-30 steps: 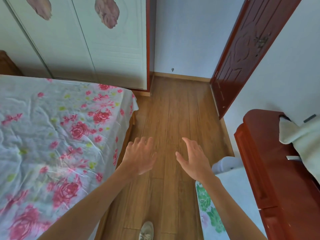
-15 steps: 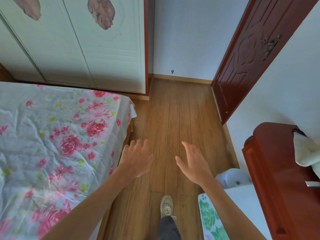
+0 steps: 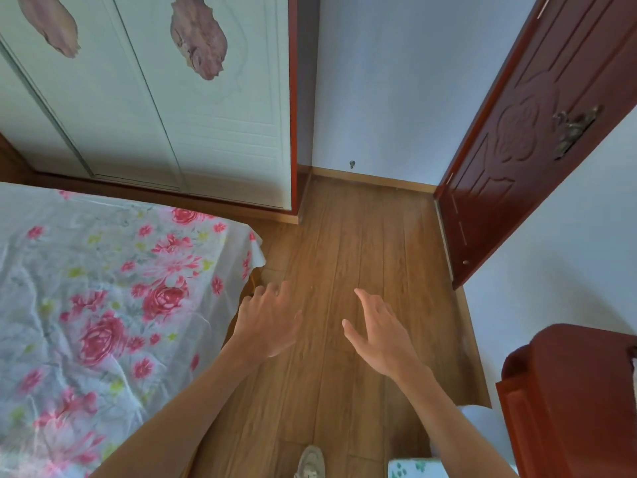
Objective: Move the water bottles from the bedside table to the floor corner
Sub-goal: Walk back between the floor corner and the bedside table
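No water bottle shows in this view. My left hand [image 3: 269, 322] hangs over the wooden floor beside the bed's corner, fingers relaxed and holding nothing. My right hand [image 3: 381, 331] is stretched forward a little to its right, fingers straight, palm turned inward, also holding nothing. The floor corner [image 3: 312, 182] between the wardrobe and the back wall lies ahead and is bare. A red-brown piece of furniture [image 3: 572, 391] stands at the right edge; I cannot tell whether it is the bedside table.
A bed with a rose-print sheet [image 3: 103, 305] fills the left. White sliding wardrobe doors [image 3: 165, 98] stand behind it. A dark red door [image 3: 517, 139] is on the right. A white and green object [image 3: 413, 469] sits at the bottom. My shoe [image 3: 310, 462] shows on the floorboards.
The view has moved forward towards the wardrobe and back wall. The red-brown furniture and white object slid towards the lower right. Both hands stay open and hold nothing.
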The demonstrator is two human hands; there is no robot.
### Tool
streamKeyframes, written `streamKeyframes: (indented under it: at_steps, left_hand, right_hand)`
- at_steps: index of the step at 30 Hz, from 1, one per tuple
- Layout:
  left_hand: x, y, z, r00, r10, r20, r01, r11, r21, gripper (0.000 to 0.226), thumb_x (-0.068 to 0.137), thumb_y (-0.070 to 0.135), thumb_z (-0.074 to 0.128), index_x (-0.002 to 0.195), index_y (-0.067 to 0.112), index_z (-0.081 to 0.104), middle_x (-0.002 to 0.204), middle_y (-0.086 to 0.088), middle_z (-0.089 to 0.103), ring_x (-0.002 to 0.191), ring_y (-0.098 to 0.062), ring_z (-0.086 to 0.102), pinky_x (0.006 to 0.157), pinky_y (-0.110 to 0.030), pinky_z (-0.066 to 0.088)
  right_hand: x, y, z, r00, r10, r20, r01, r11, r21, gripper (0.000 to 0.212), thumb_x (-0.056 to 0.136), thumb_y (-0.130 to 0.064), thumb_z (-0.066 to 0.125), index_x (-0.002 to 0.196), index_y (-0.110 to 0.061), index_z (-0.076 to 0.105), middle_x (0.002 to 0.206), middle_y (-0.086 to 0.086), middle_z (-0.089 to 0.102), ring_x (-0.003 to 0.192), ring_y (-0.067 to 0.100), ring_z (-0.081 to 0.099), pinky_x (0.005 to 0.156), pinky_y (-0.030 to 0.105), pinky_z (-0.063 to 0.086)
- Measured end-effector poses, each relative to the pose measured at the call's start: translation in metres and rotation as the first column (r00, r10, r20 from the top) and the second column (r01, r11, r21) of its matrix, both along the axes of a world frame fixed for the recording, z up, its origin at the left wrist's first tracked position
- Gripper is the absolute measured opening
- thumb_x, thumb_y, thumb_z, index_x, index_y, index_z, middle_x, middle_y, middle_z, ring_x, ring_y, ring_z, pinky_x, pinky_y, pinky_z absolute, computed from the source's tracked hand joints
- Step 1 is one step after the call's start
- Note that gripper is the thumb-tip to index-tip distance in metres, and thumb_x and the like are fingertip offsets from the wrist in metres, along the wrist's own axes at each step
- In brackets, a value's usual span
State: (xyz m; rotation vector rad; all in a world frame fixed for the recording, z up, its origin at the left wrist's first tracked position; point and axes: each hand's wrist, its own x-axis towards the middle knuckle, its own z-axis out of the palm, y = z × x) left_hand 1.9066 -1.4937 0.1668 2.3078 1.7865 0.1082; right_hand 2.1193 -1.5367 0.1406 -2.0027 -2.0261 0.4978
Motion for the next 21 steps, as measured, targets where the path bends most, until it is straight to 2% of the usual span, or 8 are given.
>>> streamKeyframes:
  at_steps: [4, 9, 16, 21]
  left_hand:
    - [0.01, 0.032, -0.001, 1.0, 0.03, -0.004, -0.03, 1.0, 0.006, 0.05, 0.092, 0.05, 0.043, 0.13, 0.017, 0.042, 0.122, -0.002, 0.057, 0.105, -0.02, 0.056, 0.09, -0.038, 0.05]
    - [0.016, 0.07, 0.001, 0.998, 0.057, -0.022, -0.056, 0.998, 0.016, 0.055, 0.093, 0.05, 0.043, 0.135, 0.016, 0.041, 0.134, -0.005, 0.052, 0.119, -0.024, 0.052, 0.098, -0.039, 0.046]
    - [0.02, 0.134, -0.007, 0.998, 0.054, 0.034, -0.054, 0.999, 0.007, 0.048, 0.092, 0.05, 0.045, 0.129, 0.018, 0.043, 0.123, -0.002, 0.057, 0.11, -0.021, 0.057, 0.096, -0.039, 0.049]
    - [0.022, 0.201, -0.015, 0.998, 0.044, 0.037, -0.044, 0.999, 0.003, 0.053, 0.093, 0.049, 0.043, 0.135, 0.017, 0.039, 0.133, -0.003, 0.052, 0.119, -0.022, 0.052, 0.101, -0.042, 0.046]
  right_hand:
    - [0.012, 0.031, 0.005, 1.0, 0.016, -0.012, -0.016, 1.0, 0.007, 0.068, 0.098, -0.054, 0.039, 0.154, -0.023, 0.016, 0.153, -0.003, 0.033, 0.136, 0.015, 0.039, 0.103, 0.034, 0.044]
    - [0.018, 0.071, 0.008, 0.999, 0.036, -0.011, -0.035, 0.999, 0.033, 0.068, 0.098, -0.054, 0.039, 0.154, -0.023, 0.016, 0.154, -0.003, 0.032, 0.138, 0.014, 0.037, 0.106, 0.034, 0.043]
    - [0.025, 0.135, 0.01, 1.0, 0.021, 0.009, -0.021, 0.999, 0.032, 0.068, 0.098, -0.054, 0.041, 0.153, -0.023, 0.016, 0.152, -0.003, 0.034, 0.135, 0.013, 0.04, 0.102, 0.032, 0.043]
    - [0.033, 0.204, 0.016, 0.999, -0.026, 0.031, 0.025, 0.999, 0.036, 0.069, 0.097, -0.055, 0.041, 0.153, -0.024, 0.017, 0.152, -0.003, 0.035, 0.136, 0.014, 0.04, 0.103, 0.035, 0.044]
